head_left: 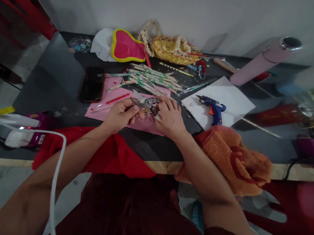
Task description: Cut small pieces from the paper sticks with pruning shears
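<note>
Over a smooth pink sheet (95, 111) on the dark tabletop (50, 76), I hold a pair of pruning shears (148, 102) at the centre of the work. My right hand (171, 117) is wrapped around the handles, fingers curled over the top. My left hand (120, 115) is drawn in beside the metal blades, thumb and fingers bent close together, though I cannot tell whether they pinch anything. The pointed blades stand parted and face my left.

Small pale pieces (147, 111) lie under the shears. Just beyond spreads a loose heap of slim, straight wooden sticks (162, 82), many sheathed in thin wrappers printed with green. A narrow red stick (117, 98) lies near my left hand, and a flat smartphone (92, 84) with a glossy black face rests farther left. To the right, a blue plastic glue gun (218, 106) with an orange trigger lies on a white sheet (237, 96).

Toward the wall (174, 5), a rounded pink panel (128, 47) edged in yellow sits near a woven yellow basket (163, 49); farther right stands a cylindrical pink flask (257, 68) with a shiny metallic top. A fuzzy orange towel (234, 157) bunches beside my right forearm, and a soft red cloth (122, 157) spreads along the near edge.
</note>
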`<state>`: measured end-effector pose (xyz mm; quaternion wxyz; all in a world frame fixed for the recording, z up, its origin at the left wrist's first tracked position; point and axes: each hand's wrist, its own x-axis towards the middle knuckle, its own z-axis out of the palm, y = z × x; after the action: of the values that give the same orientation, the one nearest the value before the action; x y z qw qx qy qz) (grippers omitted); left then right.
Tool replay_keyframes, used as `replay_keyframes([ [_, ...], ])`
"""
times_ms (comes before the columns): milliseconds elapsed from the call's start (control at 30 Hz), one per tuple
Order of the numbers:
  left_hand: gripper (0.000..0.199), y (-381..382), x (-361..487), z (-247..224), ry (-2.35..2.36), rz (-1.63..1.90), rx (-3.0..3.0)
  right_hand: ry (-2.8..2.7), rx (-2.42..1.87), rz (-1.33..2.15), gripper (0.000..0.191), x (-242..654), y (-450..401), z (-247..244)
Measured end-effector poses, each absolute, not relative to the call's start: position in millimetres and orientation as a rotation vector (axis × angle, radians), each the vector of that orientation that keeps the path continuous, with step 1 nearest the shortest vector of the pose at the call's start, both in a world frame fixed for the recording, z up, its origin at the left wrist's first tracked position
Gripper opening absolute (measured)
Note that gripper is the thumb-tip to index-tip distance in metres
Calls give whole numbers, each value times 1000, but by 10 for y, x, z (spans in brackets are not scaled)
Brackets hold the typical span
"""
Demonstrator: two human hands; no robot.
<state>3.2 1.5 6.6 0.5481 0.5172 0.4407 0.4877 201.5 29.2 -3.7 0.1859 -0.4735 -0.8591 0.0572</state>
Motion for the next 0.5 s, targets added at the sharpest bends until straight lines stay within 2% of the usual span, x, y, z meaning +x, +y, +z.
replay_keyframes([
  [133, 24, 9, 39, 72, 1041, 1163, 1208, -2389, -1345, 175, 24, 2011, 303, -63],
  [500, 27, 12, 49, 65, 1026, 1191, 1253, -2360, -1399, 171, 25, 1982, 298, -65],
])
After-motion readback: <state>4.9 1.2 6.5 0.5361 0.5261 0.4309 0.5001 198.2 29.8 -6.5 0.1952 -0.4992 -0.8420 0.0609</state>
